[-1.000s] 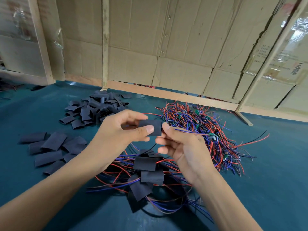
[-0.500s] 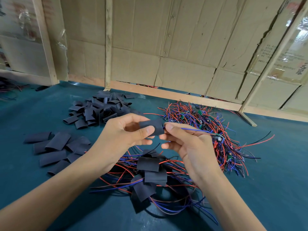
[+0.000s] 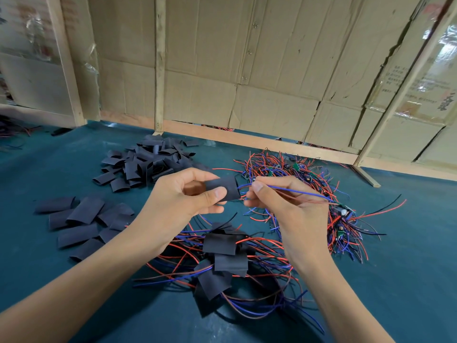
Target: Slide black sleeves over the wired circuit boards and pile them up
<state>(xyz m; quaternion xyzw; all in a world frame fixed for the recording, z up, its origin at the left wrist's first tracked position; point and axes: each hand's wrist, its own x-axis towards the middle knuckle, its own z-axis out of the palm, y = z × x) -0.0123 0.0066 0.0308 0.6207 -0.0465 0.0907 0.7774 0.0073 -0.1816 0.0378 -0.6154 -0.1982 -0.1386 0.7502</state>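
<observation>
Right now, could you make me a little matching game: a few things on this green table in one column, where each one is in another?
Things:
1. held sleeve
2. blue wire
3. unsleeved boards pile
4. finished pile

Places:
A. nearest the person, below the hands
B. pinched in the right hand
C. gripped in the left hand
D. far right of the table

Pairs: 1-C, 2-B, 3-D, 4-A
</observation>
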